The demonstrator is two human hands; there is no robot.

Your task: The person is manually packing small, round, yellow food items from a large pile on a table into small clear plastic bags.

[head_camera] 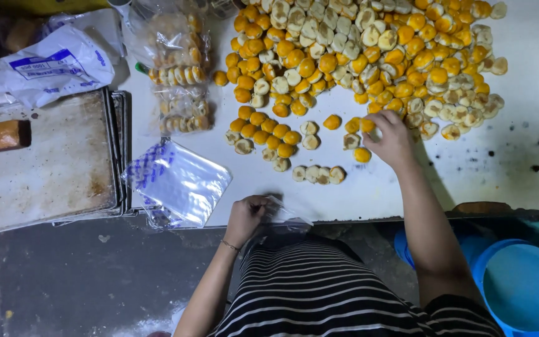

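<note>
Left hand (246,215) on clear bag (285,212)

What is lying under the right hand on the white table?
Small round orange cookies lie around the right hand on the white table. Its fingers touch one; whatever is beneath the palm is covered.

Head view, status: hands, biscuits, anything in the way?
Left hand pinching clear bag at table edge. Right hand on biscuits at pile's near edge. Nothing between the hands.
</note>
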